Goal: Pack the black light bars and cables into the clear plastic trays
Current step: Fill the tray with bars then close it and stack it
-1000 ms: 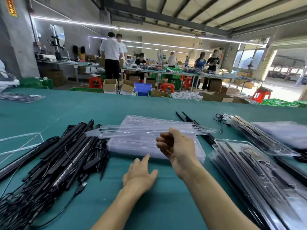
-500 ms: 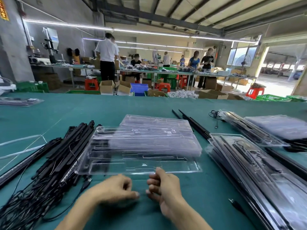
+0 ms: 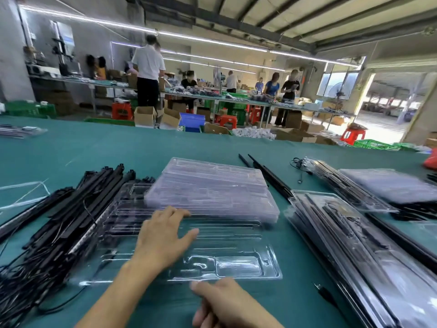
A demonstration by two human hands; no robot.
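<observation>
green-clothed worktable (image 3: 71,150) w/ an empty clear tray (image 3: 236,263) lying flat. left hand (image 3: 163,237) rests on the tray, fingers straight & spread, gripping nothing. right hand (image 3: 222,304) sits just in front of the tray, fingers curled; can't tell if it holds anything. stack of clear trays (image 3: 212,185) overlaps its far edge. pile of black light bars & cables (image 3: 59,233) is under its left edge, and filled trays (image 3: 366,256) lie to its right.

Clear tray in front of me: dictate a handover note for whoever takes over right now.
Left hand: flat on the empty tray, fingers spread. Right hand: just off its near edge, loosely curled, holding nothing.
Loose light bars and cables lie left; spare trays behind; filled trays right.
Done: tray laid out. Left: fill it with bars and cables.
</observation>
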